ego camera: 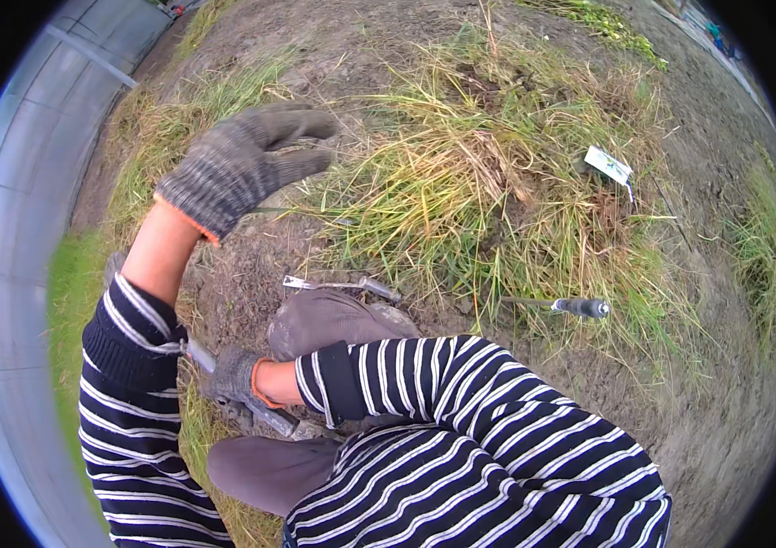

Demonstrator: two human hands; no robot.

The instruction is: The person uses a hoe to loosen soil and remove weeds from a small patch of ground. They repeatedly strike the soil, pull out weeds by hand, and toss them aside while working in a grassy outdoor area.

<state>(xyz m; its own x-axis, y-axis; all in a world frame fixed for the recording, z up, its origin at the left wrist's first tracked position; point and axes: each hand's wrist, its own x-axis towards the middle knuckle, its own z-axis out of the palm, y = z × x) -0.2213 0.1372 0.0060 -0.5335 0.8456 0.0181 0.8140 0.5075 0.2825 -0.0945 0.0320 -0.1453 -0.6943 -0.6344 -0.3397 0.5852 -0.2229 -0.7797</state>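
My left hand (247, 161), in a grey knitted glove with an orange cuff, is raised over the soil at the left edge of the cut grass. Its fingers stretch to the right, apart from the thumb, and nothing shows between them. Low between my knees, my right hand (233, 380), gloved the same way, is closed around a tool with a grey handle (275, 418). The tool's working end is hidden behind my left sleeve. Ahead lies a loose heap of green and yellowed grass (422, 198).
A hand tool with a dark grip (583, 307) lies at the heap's near edge, its thin shaft reaching into the grass. Another grey handle (381, 289) rests beyond my knee, near a small white tag (295, 281). A white card (608, 164) sits on the heap. A pale panelled wall (11, 226) runs along the left.
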